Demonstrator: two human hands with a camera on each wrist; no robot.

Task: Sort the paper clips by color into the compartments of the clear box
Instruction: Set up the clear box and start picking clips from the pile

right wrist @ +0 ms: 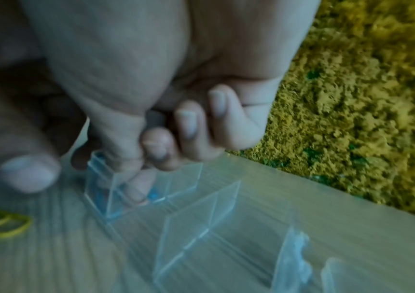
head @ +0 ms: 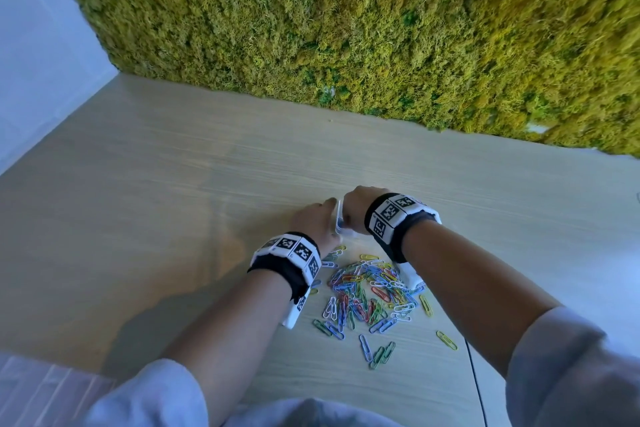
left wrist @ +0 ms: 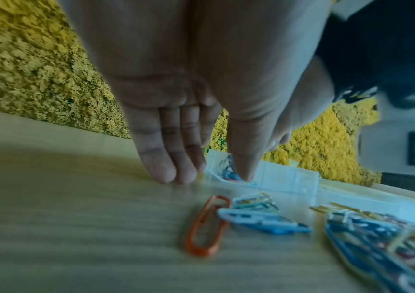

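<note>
A clear box (head: 338, 218) with several compartments stands on the wooden table between my two hands. My left hand (head: 317, 218) lies at its left end; its straight fingers (left wrist: 166, 170) touch the table and its thumb rests on the box (left wrist: 284, 178). My right hand (right wrist: 131, 174) has curled fingers, and its thumb and forefinger pinch the wall of a corner compartment of the box (right wrist: 201, 218). A few blue clips (right wrist: 153, 193) lie in that compartment. The mixed pile of paper clips (head: 370, 291) lies between my forearms.
A moss wall (head: 346, 28) closes off the far side of the table. An orange clip (left wrist: 206, 222) and a yellow clip (right wrist: 3, 226) lie loose near the box. Bare wood stretches left of the hands (head: 138, 184). A thin cable (head: 476, 378) runs near the right forearm.
</note>
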